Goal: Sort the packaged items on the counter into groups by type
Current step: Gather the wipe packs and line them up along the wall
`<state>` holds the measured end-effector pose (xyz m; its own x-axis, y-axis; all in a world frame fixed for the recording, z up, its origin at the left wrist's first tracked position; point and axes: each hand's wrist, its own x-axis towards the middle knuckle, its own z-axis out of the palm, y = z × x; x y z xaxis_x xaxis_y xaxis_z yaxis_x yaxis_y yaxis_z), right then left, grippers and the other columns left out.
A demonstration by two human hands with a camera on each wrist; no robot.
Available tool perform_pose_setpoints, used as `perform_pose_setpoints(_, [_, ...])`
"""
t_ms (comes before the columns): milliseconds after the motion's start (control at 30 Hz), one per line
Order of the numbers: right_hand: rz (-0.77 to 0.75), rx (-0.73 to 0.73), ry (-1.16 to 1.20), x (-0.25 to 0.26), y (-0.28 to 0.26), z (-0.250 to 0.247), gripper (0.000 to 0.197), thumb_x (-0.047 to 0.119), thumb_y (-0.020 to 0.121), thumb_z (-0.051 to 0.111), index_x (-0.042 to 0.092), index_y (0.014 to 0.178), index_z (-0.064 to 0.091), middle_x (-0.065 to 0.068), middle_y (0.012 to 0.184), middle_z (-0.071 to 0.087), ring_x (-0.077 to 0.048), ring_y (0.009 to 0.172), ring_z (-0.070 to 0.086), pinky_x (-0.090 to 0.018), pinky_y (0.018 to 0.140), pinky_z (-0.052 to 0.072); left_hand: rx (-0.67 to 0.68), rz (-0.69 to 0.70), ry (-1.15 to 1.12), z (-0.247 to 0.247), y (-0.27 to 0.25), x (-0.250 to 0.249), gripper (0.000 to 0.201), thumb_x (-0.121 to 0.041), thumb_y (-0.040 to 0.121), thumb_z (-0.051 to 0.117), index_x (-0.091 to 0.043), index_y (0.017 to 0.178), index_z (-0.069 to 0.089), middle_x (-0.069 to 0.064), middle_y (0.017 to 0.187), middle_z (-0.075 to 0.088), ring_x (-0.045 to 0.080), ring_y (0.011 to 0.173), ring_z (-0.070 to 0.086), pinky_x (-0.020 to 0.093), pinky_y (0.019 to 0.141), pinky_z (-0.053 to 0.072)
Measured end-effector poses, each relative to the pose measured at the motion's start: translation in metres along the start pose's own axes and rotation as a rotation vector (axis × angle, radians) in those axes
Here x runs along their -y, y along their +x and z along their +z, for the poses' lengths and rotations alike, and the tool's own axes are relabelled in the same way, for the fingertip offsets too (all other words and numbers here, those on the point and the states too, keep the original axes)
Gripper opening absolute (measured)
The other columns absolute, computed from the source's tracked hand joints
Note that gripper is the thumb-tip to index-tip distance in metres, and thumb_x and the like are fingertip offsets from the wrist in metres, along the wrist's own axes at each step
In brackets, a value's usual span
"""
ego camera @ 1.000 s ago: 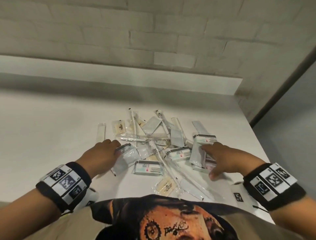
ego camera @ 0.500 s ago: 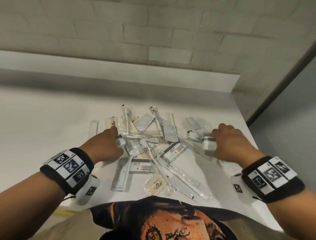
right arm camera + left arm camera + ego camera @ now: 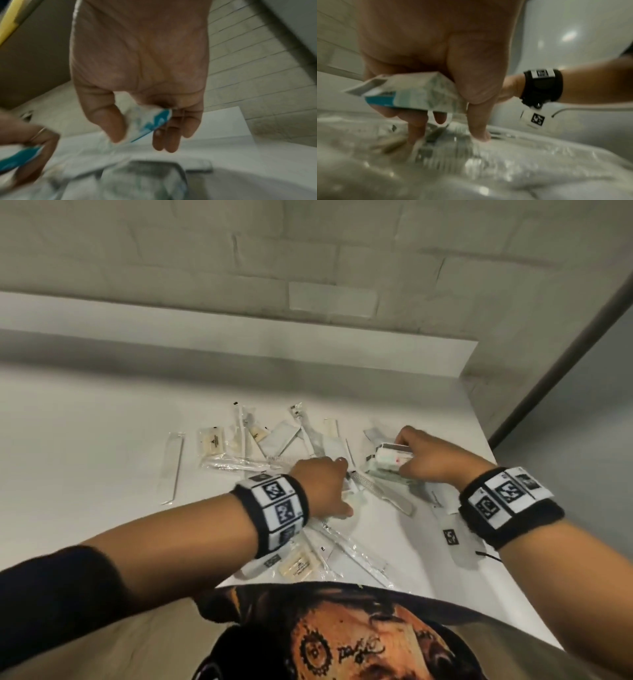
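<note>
A pile of packaged items lies on the white counter [image 3: 85, 440]: clear-wrapped toothbrushes [image 3: 346, 546], a wrapped comb [image 3: 387, 494], soap sachets [image 3: 212, 441] and small white boxes. My left hand [image 3: 337, 474] is over the middle of the pile. In the left wrist view it [image 3: 453, 108] grips a small white-and-teal box [image 3: 412, 93] under the thumb, while its fingertips [image 3: 479, 134] touch the clear wrappers below. My right hand [image 3: 411, 453] is at the back right of the pile, holding a small white box [image 3: 394, 458]. The right wrist view shows that box [image 3: 147, 121] pinched between thumb and fingers.
A long clear packet [image 3: 171, 467] lies apart at the left. Another soap sachet [image 3: 298, 566] lies by the counter's front edge, close to my body. A low ledge and a tiled wall [image 3: 308, 268] run behind. The counter ends at the right, past my right wrist.
Both hands have lifted off the pile, each with a small box. My left hand has moved right to the pile's middle. My right hand has moved to the back right.
</note>
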<state>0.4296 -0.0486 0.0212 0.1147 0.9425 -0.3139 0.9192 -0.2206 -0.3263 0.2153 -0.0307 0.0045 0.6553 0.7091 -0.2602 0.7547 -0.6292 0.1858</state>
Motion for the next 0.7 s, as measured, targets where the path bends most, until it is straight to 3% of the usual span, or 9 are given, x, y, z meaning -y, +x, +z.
perform_pose_setpoints(100, [0.012,-0.027,-0.308,0.002,0.014,0.027,0.050,0.043,0.073,0.068,0.026,0.115,0.047,-0.002,0.112,0.049,-0.023,0.100,0.050,-0.036,0.083,0.046,0.013,0.014,0.055,-0.001,0.009,-0.002,0.050,-0.034,0.079,0.066,-0.012,0.118,0.044,0.002,0.090,0.055,0.022,0.080,0.055,0.032,0.068,0.045])
perform_pose_setpoints(200, [0.025,-0.047,-0.441,0.003,0.021,0.032,0.058,0.059,0.071,0.066,0.022,0.113,0.051,-0.004,0.112,0.049,-0.026,0.104,0.047,-0.037,0.083,0.040,0.022,0.023,-0.094,-0.017,0.006,0.017,0.059,-0.040,0.082,0.065,-0.013,0.127,0.038,0.004,0.105,0.058,0.021,0.090,0.055,0.031,0.071,0.045])
perform_pose_setpoints(300, [0.025,-0.029,-0.375,0.003,0.022,0.027,0.053,0.051,0.072,0.069,0.019,0.110,0.049,-0.005,0.110,0.057,-0.025,0.098,0.052,-0.033,0.076,0.040,-0.038,-0.026,-0.192,-0.037,-0.010,0.048,0.068,-0.044,0.086,0.062,-0.019,0.141,0.030,0.005,0.132,0.052,0.018,0.100,0.053,0.027,0.077,0.041])
perform_pose_setpoints(400, [0.003,-0.130,-0.162,0.019,0.017,0.018,0.053,0.043,0.073,0.072,0.017,0.108,0.043,-0.003,0.097,0.058,-0.023,0.083,0.055,-0.032,0.066,0.043,-0.090,-0.122,-0.222,-0.052,-0.033,0.087,0.072,-0.047,0.089,0.058,-0.021,0.147,0.024,0.008,0.145,0.043,0.022,0.119,0.052,0.030,0.089,0.044])
perform_pose_setpoints(500, [-0.143,-0.156,-0.062,0.051,0.006,0.014,0.054,0.039,0.067,0.079,0.020,0.107,0.047,0.000,0.094,0.059,-0.022,0.083,0.057,-0.034,0.071,0.049,-0.166,-0.257,-0.265,-0.058,-0.054,0.124,0.073,-0.047,0.089,0.059,-0.016,0.147,0.027,0.013,0.145,0.043,0.026,0.127,0.048,0.032,0.099,0.039])
perform_pose_setpoints(633, [-0.440,0.036,-0.100,0.109,-0.022,0.033,0.039,0.032,0.069,0.078,0.035,0.096,0.050,0.013,0.090,0.059,-0.011,0.083,0.058,-0.030,0.068,0.049,-0.176,-0.418,-0.256,-0.054,-0.075,0.169,0.075,-0.044,0.088,0.062,-0.011,0.147,0.028,0.014,0.141,0.046,0.027,0.120,0.052,0.031,0.093,0.040])
perform_pose_setpoints(700, [-0.600,0.137,-0.149,0.138,-0.037,0.052,0.039,0.036,0.073,0.077,0.036,0.101,0.051,0.017,0.094,0.059,-0.006,0.085,0.056,-0.025,0.069,0.047,-0.143,-0.451,-0.225,-0.048,-0.083,0.186,0.075,-0.044,0.087,0.063,-0.011,0.146,0.030,0.014,0.138,0.048,0.027,0.115,0.054,0.030,0.088,0.040])
